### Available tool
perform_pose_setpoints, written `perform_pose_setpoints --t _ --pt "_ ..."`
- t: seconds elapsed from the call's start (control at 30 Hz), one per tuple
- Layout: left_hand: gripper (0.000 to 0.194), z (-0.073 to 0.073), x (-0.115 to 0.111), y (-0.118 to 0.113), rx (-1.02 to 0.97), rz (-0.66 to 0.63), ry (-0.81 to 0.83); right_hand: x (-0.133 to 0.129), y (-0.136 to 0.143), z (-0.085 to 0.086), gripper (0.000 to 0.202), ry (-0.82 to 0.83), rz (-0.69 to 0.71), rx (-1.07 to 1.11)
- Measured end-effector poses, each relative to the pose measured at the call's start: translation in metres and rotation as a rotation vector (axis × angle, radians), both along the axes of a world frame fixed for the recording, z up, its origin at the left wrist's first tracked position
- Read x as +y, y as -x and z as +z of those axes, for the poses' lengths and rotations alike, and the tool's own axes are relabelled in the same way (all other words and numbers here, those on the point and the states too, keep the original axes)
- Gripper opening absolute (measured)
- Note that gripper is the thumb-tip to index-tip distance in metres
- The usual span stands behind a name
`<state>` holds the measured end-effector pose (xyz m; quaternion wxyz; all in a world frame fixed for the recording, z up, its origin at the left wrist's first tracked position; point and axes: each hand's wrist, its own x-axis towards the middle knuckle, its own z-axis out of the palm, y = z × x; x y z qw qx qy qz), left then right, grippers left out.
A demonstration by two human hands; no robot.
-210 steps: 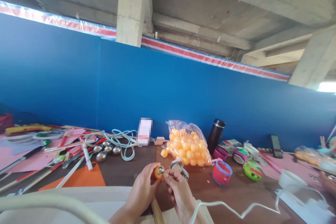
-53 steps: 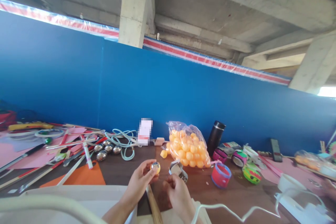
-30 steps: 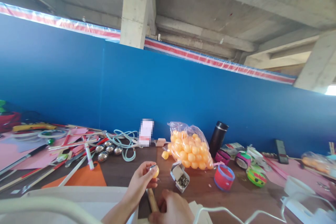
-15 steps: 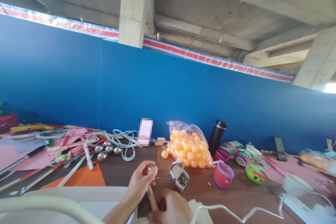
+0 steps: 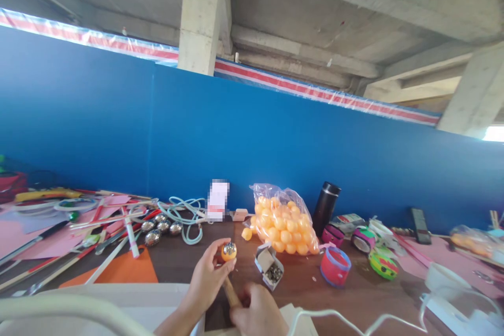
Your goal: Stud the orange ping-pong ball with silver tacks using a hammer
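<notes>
My left hand pinches an orange ping-pong ball between thumb and fingers. Shiny silver pieces, which look like thumbtacks, cover part of its upper side. Below it, my right hand grips a wooden handle; the handle's far end is hidden by my left hand, so I cannot tell what tool it is. Just right of the ball stands an opened small box with silver tacks inside. Behind that box lies a clear plastic bag full of orange balls, with one loose orange ball at its left.
Several silver-covered balls lie left, near a pale blue cord. A black flask stands behind a red tape roll. A white cable crosses the front right, and a white tray sits front left.
The ball has turned or risen slightly in my left hand, showing more of its orange side. My right hand and the handle have shifted a little.
</notes>
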<state>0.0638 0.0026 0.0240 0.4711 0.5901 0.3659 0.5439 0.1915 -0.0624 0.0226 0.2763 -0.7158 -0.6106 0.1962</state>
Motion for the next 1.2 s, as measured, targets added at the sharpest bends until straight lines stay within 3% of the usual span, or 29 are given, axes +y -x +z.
perform_pose_setpoints --t 0.17,0.3,0.4,0.5,0.77,1.2 --pt "0.038 0.003 0.008 0.013 0.105 0.222 -0.144 0.004 -0.005 0.007 0.009 -0.044 0.037 0.227" --pt "0.037 0.0 0.021 0.024 0.181 0.388 -0.153 0.002 -0.003 0.016 0.015 -0.135 0.036 0.491" --pt "0.036 -0.002 0.027 0.028 0.227 0.473 -0.145 -0.001 -0.001 0.02 0.019 -0.201 0.072 0.532" --pt "0.034 -0.003 0.028 0.029 0.26 0.513 -0.15 0.0 0.0 0.015 0.015 -0.269 0.129 0.499" --pt "0.041 -0.007 0.031 0.028 0.309 0.53 -0.118 0.002 -0.001 0.002 0.018 -0.507 0.18 0.104" --pt "0.041 -0.009 0.033 0.027 0.288 0.524 -0.106 0.001 -0.004 0.003 0.019 -0.469 0.197 0.021"
